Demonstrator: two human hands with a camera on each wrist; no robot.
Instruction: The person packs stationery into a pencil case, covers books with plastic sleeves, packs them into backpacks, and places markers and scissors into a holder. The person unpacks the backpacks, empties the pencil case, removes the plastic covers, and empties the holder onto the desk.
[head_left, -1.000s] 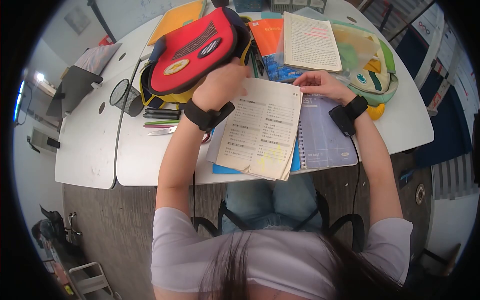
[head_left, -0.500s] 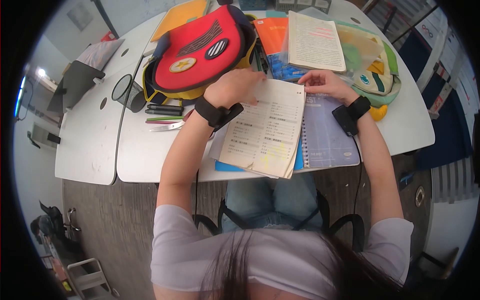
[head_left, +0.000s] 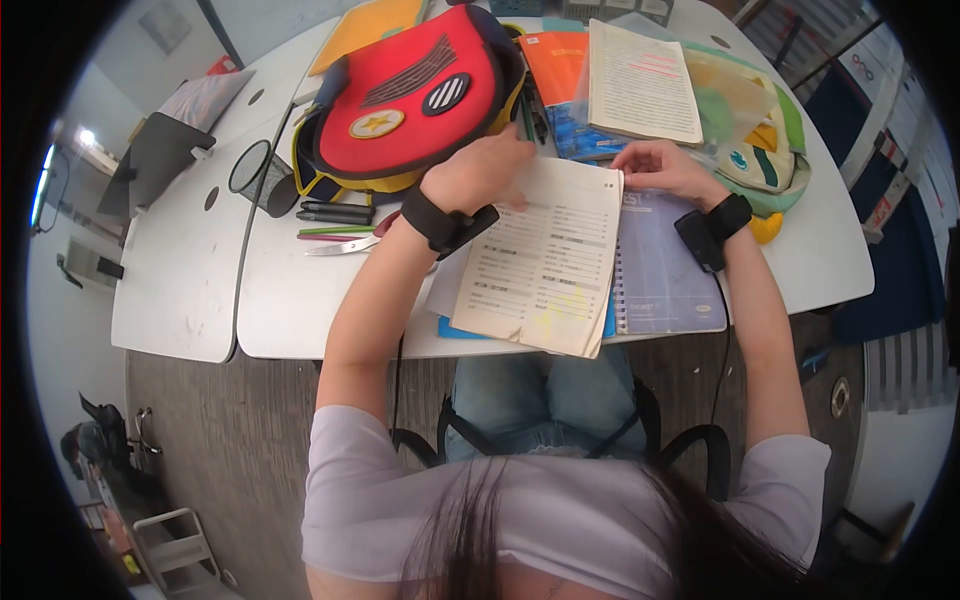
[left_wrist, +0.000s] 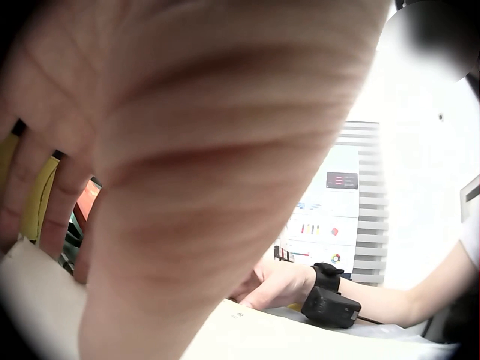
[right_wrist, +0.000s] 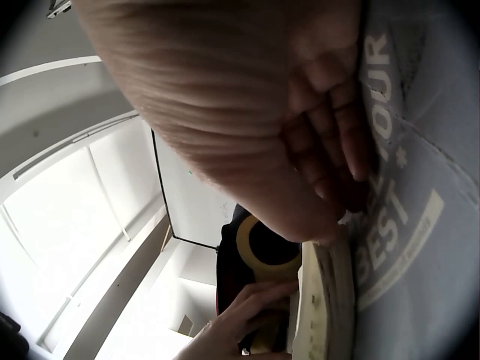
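A worn book, its printed contents page facing up with a yellow scribble low on it, lies at the table's front edge. At its upper left edge is my left hand, thumb over the page and fingers beyond the edge. My right hand pinches the upper right corner, its other fingers curled. In the right wrist view, the thick edge of the book shows below that thumb. Partly under the book lie a purple spiral notebook and a blue sheet or cover.
A red and yellow schoolbag stands behind my left hand. Scissors, black markers and a mesh pen cup are to the left. Behind lie an open-paged book, an orange book and a green-cream bag.
Both hands stay at the book's upper edge. The left hand has shifted slightly right along with the book, and the whole scene has drifted a little in the head view.
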